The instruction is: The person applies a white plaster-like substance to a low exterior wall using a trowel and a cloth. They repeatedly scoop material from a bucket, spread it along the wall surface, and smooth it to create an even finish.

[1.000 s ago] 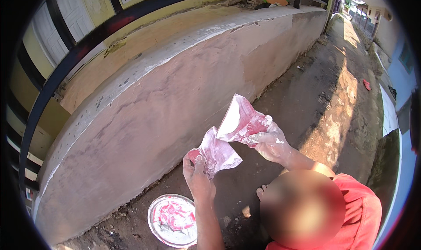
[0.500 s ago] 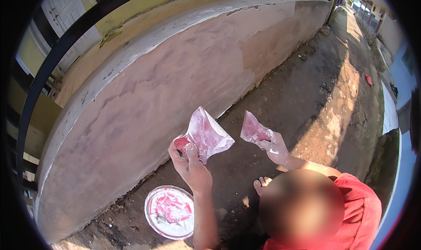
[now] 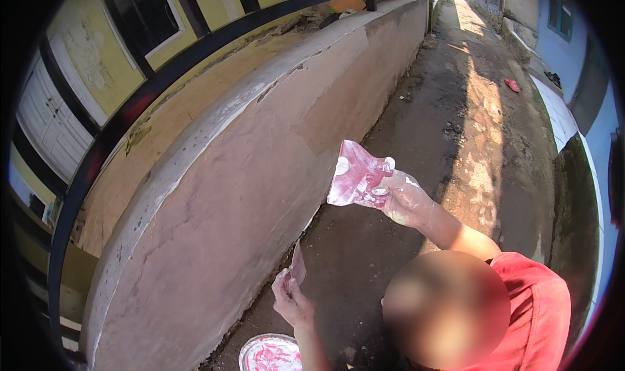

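My right hand (image 3: 407, 198) is closed round a red, flat scraper (image 3: 357, 179) smeared with white paste. Its broad edge appears in front of the foot of the pinkish plastered wall (image 3: 241, 202); I cannot tell whether it touches. Lower down, my left hand (image 3: 293, 301) pinches a second, thin scraper (image 3: 297, 267), seen nearly edge-on and pointing upward beside the wall. Below that hand sits a round tub or lid (image 3: 260, 353) coated with red and white paste, partly cut off by the lower edge and partly behind my left forearm.
A black metal railing (image 3: 97, 156) stands at the left, above the wall's pale top ledge (image 3: 215, 120). Dark ground (image 3: 351, 254) runs along the wall into a lane. A red sandal (image 3: 512, 85) lies far right, near white tiles (image 3: 550, 114) and a blue wall (image 3: 589, 45).
The right hand with its scraper has risen toward the wall. My left hand has lowered, its scraper turning from broadside to edge-on. The whole view has shifted, and the tub sits lower in it.
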`<act>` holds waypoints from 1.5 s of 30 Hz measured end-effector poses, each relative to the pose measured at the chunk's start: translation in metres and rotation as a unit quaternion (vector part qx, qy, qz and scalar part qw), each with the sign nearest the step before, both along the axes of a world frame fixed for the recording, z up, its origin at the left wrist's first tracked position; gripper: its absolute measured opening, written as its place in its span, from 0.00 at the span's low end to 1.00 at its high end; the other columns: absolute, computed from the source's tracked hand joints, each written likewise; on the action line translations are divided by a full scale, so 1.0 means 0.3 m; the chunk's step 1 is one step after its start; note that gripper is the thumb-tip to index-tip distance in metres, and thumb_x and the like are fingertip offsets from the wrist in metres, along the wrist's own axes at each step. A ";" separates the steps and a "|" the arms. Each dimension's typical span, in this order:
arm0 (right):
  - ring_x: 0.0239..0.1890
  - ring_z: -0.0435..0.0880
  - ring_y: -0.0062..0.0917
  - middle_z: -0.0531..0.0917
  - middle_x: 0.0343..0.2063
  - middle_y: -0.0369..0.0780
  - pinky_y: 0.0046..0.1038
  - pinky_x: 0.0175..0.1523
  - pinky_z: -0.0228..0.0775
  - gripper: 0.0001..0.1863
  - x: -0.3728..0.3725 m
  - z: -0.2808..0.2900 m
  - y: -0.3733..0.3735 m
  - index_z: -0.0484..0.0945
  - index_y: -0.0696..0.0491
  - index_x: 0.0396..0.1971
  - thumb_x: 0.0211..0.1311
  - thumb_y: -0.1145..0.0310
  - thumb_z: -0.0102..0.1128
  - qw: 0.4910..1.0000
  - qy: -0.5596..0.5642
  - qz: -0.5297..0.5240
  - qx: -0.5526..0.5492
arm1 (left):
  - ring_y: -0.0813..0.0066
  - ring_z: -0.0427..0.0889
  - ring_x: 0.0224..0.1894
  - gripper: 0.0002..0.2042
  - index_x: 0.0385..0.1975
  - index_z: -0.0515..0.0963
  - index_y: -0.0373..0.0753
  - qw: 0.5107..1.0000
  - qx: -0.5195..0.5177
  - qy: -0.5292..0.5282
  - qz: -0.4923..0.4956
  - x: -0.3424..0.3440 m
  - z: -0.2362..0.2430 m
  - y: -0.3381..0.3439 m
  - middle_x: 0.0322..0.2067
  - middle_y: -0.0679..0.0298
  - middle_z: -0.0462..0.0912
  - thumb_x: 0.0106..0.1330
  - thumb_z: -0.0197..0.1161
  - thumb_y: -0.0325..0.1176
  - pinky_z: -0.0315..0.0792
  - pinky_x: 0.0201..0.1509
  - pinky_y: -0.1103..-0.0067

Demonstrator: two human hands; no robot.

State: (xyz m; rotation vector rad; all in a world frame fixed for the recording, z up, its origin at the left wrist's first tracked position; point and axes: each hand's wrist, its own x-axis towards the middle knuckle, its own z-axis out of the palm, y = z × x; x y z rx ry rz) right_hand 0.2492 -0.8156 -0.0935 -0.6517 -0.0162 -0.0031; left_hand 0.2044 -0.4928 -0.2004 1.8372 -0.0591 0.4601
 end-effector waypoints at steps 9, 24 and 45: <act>0.66 0.75 0.53 0.74 0.63 0.62 0.39 0.69 0.70 0.32 0.596 0.301 -0.119 0.66 0.65 0.70 0.63 0.82 0.51 0.568 -0.216 -0.544 -0.579 | 0.68 0.77 0.55 0.14 0.57 0.70 0.31 0.973 -0.229 0.014 0.030 0.020 0.083 -0.119 0.51 0.57 0.75 0.74 0.57 0.26 0.72 0.62 0.70; 0.50 0.84 0.56 0.83 0.50 0.60 0.46 0.56 0.76 0.33 0.681 0.295 -0.290 0.68 0.70 0.66 0.57 0.80 0.54 0.554 -0.062 -0.523 -0.645 | 0.72 0.80 0.50 0.14 0.59 0.68 0.34 0.911 -0.394 0.072 -0.098 0.187 0.544 -0.246 0.48 0.63 0.78 0.76 0.53 0.22 0.75 0.57 0.71; 0.26 0.83 0.25 0.80 0.25 0.36 0.36 0.34 0.86 0.05 0.752 0.857 -0.542 0.83 0.52 0.33 0.66 0.69 0.59 0.826 0.020 -0.207 -0.524 | 0.71 0.82 0.49 0.14 0.59 0.69 0.35 0.879 -0.456 0.122 -0.063 0.101 0.480 -0.089 0.48 0.62 0.79 0.76 0.51 0.21 0.78 0.55 0.70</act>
